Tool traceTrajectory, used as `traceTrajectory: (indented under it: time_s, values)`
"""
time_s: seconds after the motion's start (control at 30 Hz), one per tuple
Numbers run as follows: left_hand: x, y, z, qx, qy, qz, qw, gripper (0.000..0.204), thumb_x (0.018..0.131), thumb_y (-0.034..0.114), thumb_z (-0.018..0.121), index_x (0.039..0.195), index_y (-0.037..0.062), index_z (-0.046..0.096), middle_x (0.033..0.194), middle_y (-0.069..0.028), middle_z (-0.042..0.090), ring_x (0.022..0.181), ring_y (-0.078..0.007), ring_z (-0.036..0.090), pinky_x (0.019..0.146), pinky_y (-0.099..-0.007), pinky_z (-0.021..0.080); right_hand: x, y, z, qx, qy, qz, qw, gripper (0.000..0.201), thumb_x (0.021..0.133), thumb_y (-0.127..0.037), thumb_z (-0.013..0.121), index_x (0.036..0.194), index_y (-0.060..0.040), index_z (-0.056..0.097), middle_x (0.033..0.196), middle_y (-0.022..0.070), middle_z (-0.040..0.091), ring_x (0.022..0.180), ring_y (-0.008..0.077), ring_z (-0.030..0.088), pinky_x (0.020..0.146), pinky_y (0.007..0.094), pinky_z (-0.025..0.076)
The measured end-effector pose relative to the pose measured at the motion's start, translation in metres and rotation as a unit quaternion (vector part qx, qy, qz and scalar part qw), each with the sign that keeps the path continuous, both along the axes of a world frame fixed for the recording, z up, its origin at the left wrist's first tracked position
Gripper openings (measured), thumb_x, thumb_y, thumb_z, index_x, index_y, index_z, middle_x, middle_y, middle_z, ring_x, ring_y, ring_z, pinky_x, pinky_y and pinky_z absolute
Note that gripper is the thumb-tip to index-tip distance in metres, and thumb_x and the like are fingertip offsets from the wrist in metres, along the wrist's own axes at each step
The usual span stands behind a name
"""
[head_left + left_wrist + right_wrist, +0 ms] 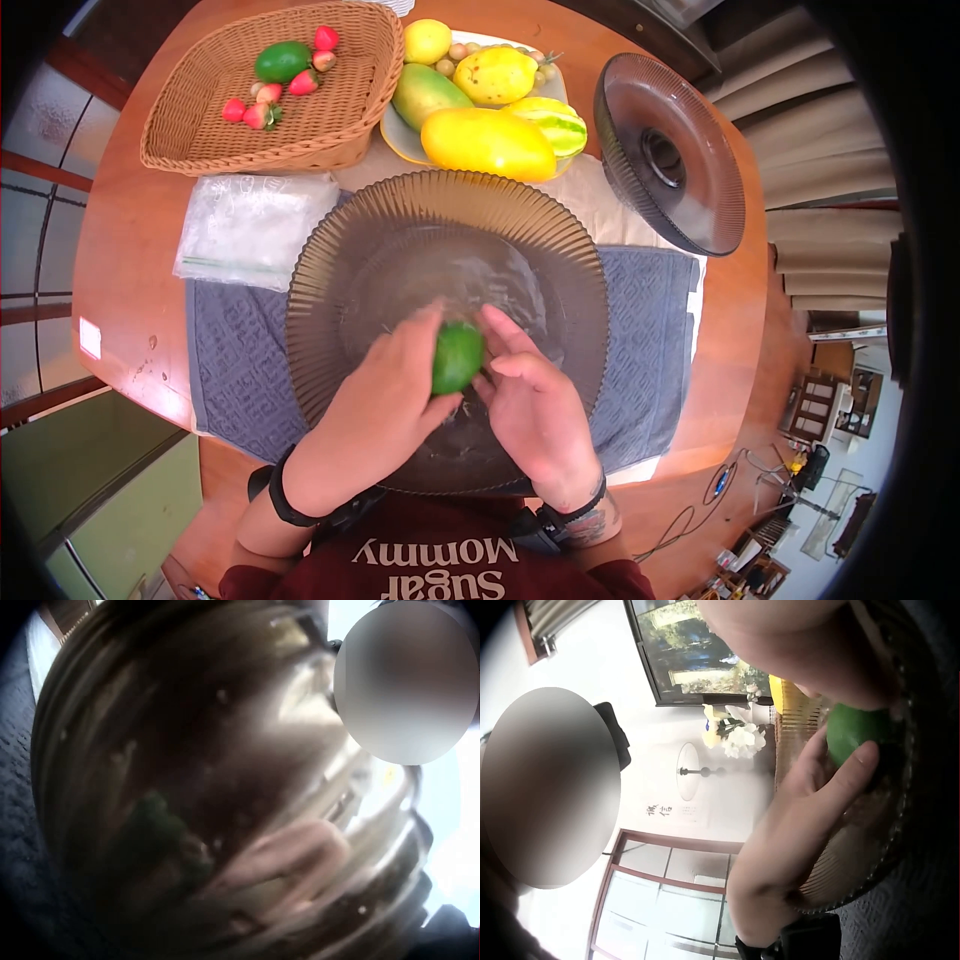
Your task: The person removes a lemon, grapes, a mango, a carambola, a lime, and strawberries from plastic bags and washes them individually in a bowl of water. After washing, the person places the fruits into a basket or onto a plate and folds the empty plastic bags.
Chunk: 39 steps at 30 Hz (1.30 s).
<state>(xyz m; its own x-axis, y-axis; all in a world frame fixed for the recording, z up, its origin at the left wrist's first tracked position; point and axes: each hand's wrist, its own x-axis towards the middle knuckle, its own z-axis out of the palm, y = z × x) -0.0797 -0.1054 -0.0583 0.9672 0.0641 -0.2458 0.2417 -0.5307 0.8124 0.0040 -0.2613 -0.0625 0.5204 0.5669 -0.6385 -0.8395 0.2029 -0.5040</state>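
A smooth green lime point(458, 357) is over a ribbed, smoky glass bowl point(330, 235) that has water in it. My left hand point(385, 370) holds the lime from the left; in the right wrist view its thumb point(859, 766) lies along the green skin. On the other side, my right hand point(535, 405) has its fingers loosely bent, with the fingertips right at the lime. The left wrist view is blurred and mostly filled by the bowl's ribbed glass point(187, 735), with a hand and a green patch showing dimly.
A wicker basket point(165, 130) with strawberries and another green fruit stands back left. Beside it, a plate point(400, 145) bears yellow fruits and a mango point(428, 98). Another glass bowl point(715, 150) is tilted at right. A clear plastic bag point(250, 230) lies on the blue towel point(240, 350).
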Motion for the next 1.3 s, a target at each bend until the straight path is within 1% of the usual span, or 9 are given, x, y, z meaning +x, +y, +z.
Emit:
traceTrajectory:
  time_s: [0.13,0.27,0.33,0.43,0.53,0.63,0.87,0.93,1.3]
  values:
    - [-0.001,-0.002,-0.005,0.010,-0.042,0.135,0.990,0.055,0.086,0.008,0.069,0.133,0.0024,0.040,0.122,-0.0238,0.054,0.112,-0.0448,0.055,0.093,-0.0440,0.046,-0.001,0.001,-0.001,0.011,0.019,0.049,0.999,0.060,0.091,-0.014,0.050,0.149,-0.0057,0.036,0.146,0.0049,0.045,0.130,0.0189,0.043,0.112,0.0359,0.028]
    - [0.003,0.003,-0.007,0.021,-0.101,0.077,0.992,0.056,0.088,0.008,0.069,0.137,0.0034,0.042,0.124,-0.0201,0.054,0.106,-0.0377,0.059,0.087,-0.0388,0.048,-0.001,0.000,-0.003,0.029,0.042,0.058,0.997,0.054,0.100,-0.021,0.046,0.151,-0.0121,0.032,0.144,0.0028,0.045,0.132,0.0168,0.042,0.111,0.0381,0.031]
    - [0.005,0.003,0.004,-0.066,-0.074,0.059,0.993,0.057,0.089,0.008,0.068,0.140,0.0050,0.043,0.128,-0.0160,0.054,0.102,-0.0265,0.059,0.080,-0.0319,0.050,-0.001,-0.001,-0.002,0.021,0.048,0.034,0.998,0.049,0.102,-0.024,0.044,0.150,-0.0129,0.034,0.141,0.0019,0.047,0.129,0.0162,0.044,0.109,0.0376,0.032]
    - [0.006,0.006,0.009,-0.067,-0.073,0.048,0.994,0.059,0.089,0.007,0.068,0.143,0.0065,0.044,0.130,-0.0124,0.053,0.099,-0.0170,0.058,0.075,-0.0258,0.049,-0.001,-0.001,-0.003,0.021,0.057,0.004,0.998,0.042,0.105,-0.030,0.042,0.145,-0.0142,0.039,0.135,0.0004,0.050,0.125,0.0149,0.047,0.106,0.0362,0.035]
    - [0.007,0.005,0.019,-0.159,-0.016,0.107,0.981,0.057,0.091,0.003,0.063,0.144,0.0062,0.041,0.129,-0.0112,0.053,0.101,-0.0148,0.057,0.078,-0.0259,0.049,-0.001,-0.002,-0.007,0.029,0.055,0.008,0.998,0.036,0.106,-0.032,0.042,0.138,-0.0152,0.043,0.131,-0.0007,0.053,0.122,0.0135,0.049,0.103,0.0348,0.038]
    - [0.006,0.003,0.017,-0.214,-0.014,0.172,0.961,0.053,0.094,0.002,0.058,0.144,0.0055,0.040,0.127,-0.0106,0.053,0.104,-0.0137,0.056,0.083,-0.0270,0.050,-0.001,-0.001,-0.005,0.024,0.056,0.019,0.998,0.031,0.106,-0.031,0.045,0.132,-0.0153,0.047,0.128,-0.0014,0.056,0.119,0.0122,0.051,0.099,0.0336,0.040]
    - [0.005,0.003,0.014,-0.223,-0.016,0.181,0.958,0.048,0.096,0.004,0.057,0.141,0.0046,0.040,0.125,-0.0113,0.052,0.111,-0.0163,0.055,0.090,-0.0301,0.050,-0.003,-0.003,-0.004,0.033,0.081,0.024,0.996,0.023,0.103,-0.025,0.055,0.122,-0.0117,0.056,0.121,0.0001,0.061,0.114,0.0121,0.055,0.096,0.0308,0.042]
    - [0.004,0.002,0.007,-0.208,-0.075,0.179,0.959,0.056,0.093,0.015,0.066,0.141,0.0054,0.038,0.122,-0.0135,0.057,0.092,-0.0162,0.060,0.071,-0.0276,0.050,-0.003,-0.003,-0.006,0.034,0.083,0.030,0.996,0.023,0.103,-0.026,0.055,0.121,-0.0115,0.057,0.121,0.0004,0.061,0.113,0.0126,0.056,0.096,0.0311,0.043]
    - [0.003,0.000,0.000,-0.239,-0.112,0.195,0.945,0.059,0.088,0.010,0.072,0.133,0.0066,0.034,0.125,-0.0115,0.054,0.099,-0.0147,0.057,0.076,-0.0265,0.047,-0.003,-0.004,-0.004,0.036,0.094,0.050,0.994,0.026,0.103,-0.031,0.056,0.119,-0.0111,0.059,0.118,0.0016,0.064,0.111,0.0134,0.057,0.095,0.0308,0.044]
